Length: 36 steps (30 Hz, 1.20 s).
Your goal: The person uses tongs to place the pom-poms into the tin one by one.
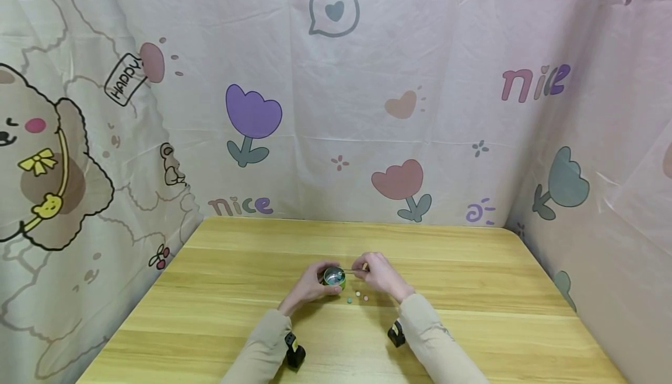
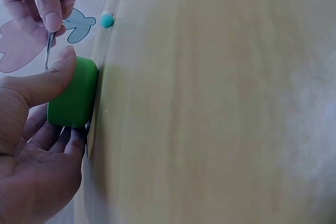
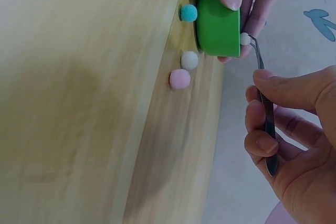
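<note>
My left hand (image 1: 310, 285) grips a small green cup (image 1: 334, 278) with a shiny metal inside, standing on the wooden table (image 1: 472, 290). In the left wrist view the thumb (image 2: 44, 80) lies along the cup (image 2: 73, 95). My right hand (image 1: 380, 276) pinches metal tweezers (image 3: 265, 103), and their tips hold a small white pom-pom (image 3: 245, 39) right at the cup's rim (image 3: 218, 24). Three loose pom-poms lie on the table beside the cup: a teal one (image 3: 188, 12), a white one (image 3: 189, 60) and a pink one (image 3: 179, 78).
A printed cartoon curtain (image 1: 336, 110) closes in the table at the back and on both sides. Black wrist cameras (image 1: 294, 352) sit on both beige sleeves (image 1: 430, 343). Bare tabletop stretches left, right and behind the hands.
</note>
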### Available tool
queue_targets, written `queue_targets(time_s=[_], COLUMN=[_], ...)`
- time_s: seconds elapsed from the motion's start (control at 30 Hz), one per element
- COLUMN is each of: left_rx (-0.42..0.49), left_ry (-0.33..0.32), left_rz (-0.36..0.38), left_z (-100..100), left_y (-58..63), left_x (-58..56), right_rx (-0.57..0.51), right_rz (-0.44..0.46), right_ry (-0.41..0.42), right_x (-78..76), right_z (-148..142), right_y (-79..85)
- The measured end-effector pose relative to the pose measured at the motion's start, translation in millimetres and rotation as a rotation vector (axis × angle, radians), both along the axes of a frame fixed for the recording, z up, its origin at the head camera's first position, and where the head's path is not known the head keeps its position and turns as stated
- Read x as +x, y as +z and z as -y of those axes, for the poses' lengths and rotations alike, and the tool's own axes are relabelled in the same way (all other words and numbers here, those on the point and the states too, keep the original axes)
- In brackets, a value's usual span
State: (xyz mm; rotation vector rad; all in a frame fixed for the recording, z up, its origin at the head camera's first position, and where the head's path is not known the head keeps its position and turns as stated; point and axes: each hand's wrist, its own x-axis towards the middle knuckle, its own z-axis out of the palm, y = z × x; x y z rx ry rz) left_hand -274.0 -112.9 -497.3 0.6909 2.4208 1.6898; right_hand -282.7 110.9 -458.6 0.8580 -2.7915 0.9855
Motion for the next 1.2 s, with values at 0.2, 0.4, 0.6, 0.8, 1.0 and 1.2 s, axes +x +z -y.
queue_targets(time_s=[0.2,0.4,0.6,0.8,1.0,1.2], left_rx=[0.002,0.006,0.002,0.001,0.008,0.000], left_ry=[-0.008,-0.012,-0.009,-0.008,0.003,0.011], left_rz=[-0.005,-0.004,0.002,-0.012,0.006,0.005], left_z=[0,1,0,-1,-2,-1], left_y=[0.5,1.5,1.9,0.5,0.3,-1.2], left_x=[0.3,0.9,1.6,2.3,2.7,1.5], right_rx=[0.008,-0.004,-0.012,0.000,0.015,0.013], right_rz=[-0.006,-0.005,-0.017,-0.040,-0.045,-0.057], right_ry=[-0.011,-0.012,-0.008,-0.033,-0.050,-0.062], right_x=[-0.5,1.1,3.9,7.6,12.4,14.9], right_z=[1,-1,-5,-12,-21,-28], right_y=[-0.3,0.6,0.1,-0.5,-2.4,-5.3])
